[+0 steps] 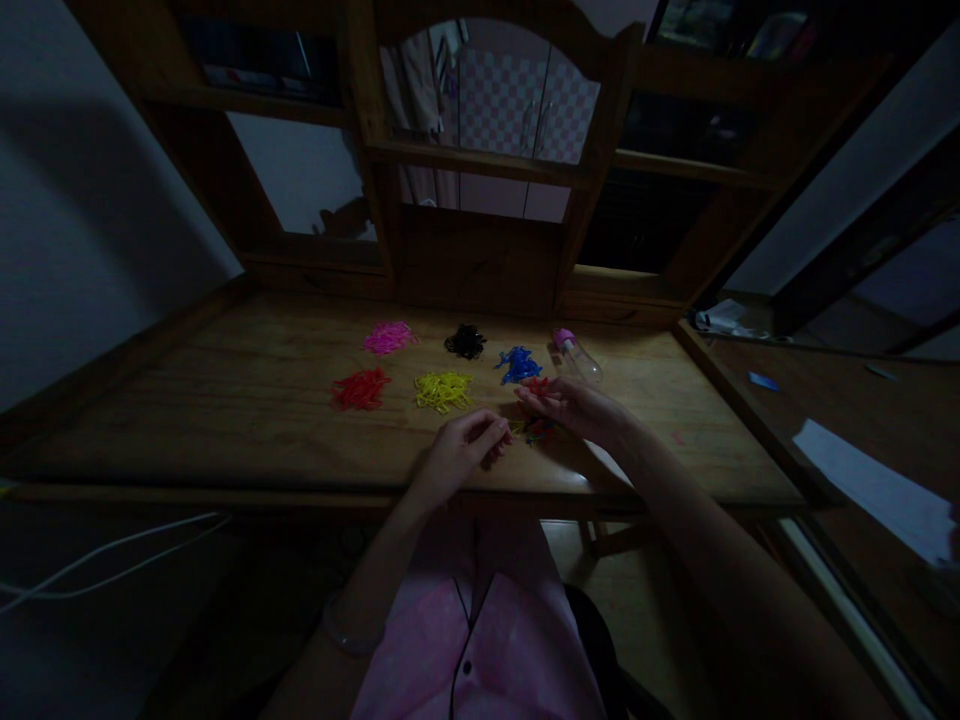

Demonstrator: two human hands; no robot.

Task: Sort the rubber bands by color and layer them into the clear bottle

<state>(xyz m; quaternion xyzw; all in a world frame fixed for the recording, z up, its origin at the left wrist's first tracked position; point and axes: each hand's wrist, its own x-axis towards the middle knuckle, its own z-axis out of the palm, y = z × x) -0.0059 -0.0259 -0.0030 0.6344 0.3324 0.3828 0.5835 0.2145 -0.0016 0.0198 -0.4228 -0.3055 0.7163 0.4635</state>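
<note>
My left hand (472, 440) is near the desk's front edge, fingers curled and thumb pressed in. What it holds, if anything, is hidden; a thin yellow strand shows by its fingertips. Just to the right, my right hand (571, 405) has its fingers closed on some small red looped pieces (537, 385). Beneath and between the hands lies a mixed dark, green and red pile (537, 432), partly covered. Separate piles of thin looped pieces lie beyond: yellow (444, 391), blue (519, 365), black (466, 342), pink (388, 338) and red (361, 389). Their exact kind is unclear.
A clear bottle with a pink cap (576, 355) lies on the wooden desk (247, 400) beyond my right hand. A wooden shelf unit (480, 260) rises at the back. To the right, a lower surface holds a white paper sheet (874, 490). White cables (112, 560) hang at left.
</note>
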